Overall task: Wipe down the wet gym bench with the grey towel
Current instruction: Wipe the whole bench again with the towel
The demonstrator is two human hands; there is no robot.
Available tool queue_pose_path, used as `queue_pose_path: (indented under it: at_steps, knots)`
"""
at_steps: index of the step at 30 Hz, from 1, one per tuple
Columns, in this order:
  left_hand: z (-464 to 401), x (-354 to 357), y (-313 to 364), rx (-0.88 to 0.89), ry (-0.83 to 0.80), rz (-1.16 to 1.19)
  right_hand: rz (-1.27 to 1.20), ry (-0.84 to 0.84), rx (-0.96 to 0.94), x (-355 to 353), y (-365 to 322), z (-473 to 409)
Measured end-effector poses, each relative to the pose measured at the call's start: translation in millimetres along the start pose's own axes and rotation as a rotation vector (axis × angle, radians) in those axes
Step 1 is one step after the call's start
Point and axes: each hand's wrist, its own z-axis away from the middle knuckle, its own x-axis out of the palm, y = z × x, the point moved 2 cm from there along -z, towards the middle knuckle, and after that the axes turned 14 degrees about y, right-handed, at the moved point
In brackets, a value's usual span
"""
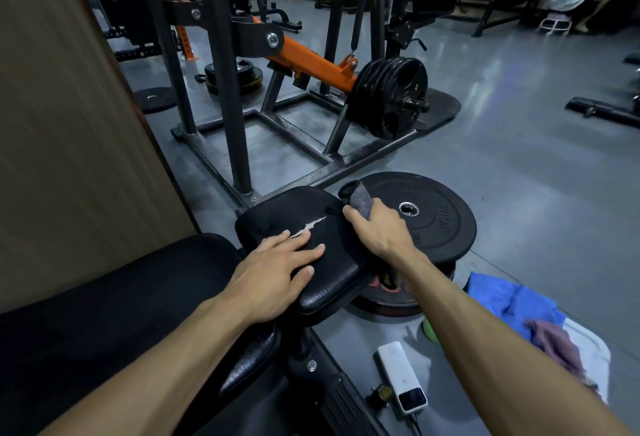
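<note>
A dim gym floor, grey and glossy, spreads out under me, with the black padded bench [332, 262] right below the camera. The grey towel [361, 201] sits at the far right edge of the small seat pad, bunched in my right hand [379, 228], whose fingers are curled round it. My left hand [273, 267] lies flat on the same pad with fingers straight, just beside a torn strip in the cover [310, 226] (pale lining shows through). Just beyond the towel a black weight plate [436, 224] lies flat on a stack. On the floor to the right are a blue cloth [512, 304] and a white power bank [401, 376]. An orange-armed machine [311, 61] stands further back.
</note>
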Motion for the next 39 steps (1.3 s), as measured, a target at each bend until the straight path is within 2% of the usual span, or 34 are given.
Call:
queue_pose_path:
  at_steps: [4, 9, 12, 16, 21, 24, 30, 34, 37, 39]
  knots:
    - [-1.4, -6.4, -0.2, 0.016, -0.026, -0.016, 0.061, -0.064, -0.108, 1.3, -10.7, -13.8]
    - [-4.1, -11.1, -5.6, 0.059, -0.072, -0.033, 0.109, -0.128, -0.232, -10.8, 9.0, -0.9]
    - [-5.9, -10.8, -6.7, 0.067, -0.069, -0.020, 0.131, -0.147, -0.276, 3.0, -14.8, -23.8]
    - [-8.7, -11.7, -7.6, 0.068, -0.059, -0.017, 0.114, -0.174, -0.198, 29.3, -48.3, -59.0]
    - [-4.9, -8.9, -19.6, 0.089, -0.058, 0.004, -0.026, -0.246, -0.155, 14.3, -12.3, -48.1]
    - [-8.3, -8.4, -24.3, 0.104, -0.041, 0.031, -0.006, -0.289, -0.173, 10.2, -11.4, -53.0]
    - [-15.0, -13.3, -28.1, 0.161, -0.092, 0.009, 0.222, -0.224, -0.390, 58.6, -77.2, -84.0]
    - [-15.5, -23.7, -46.2, 0.244, -0.126, -0.045, 0.212, -0.289, -0.488, 47.0, -72.1, -82.5]
    - [-7.5, -32.7, -73.1, 0.209, -0.092, -0.098, 0.285, -0.336, -0.523, 31.7, -67.4, -90.3]
    - [-2.0, -35.4, -84.9, 0.183, -0.091, -0.066, 0.320, -0.360, -0.562, 40.5, -88.5, -91.2]
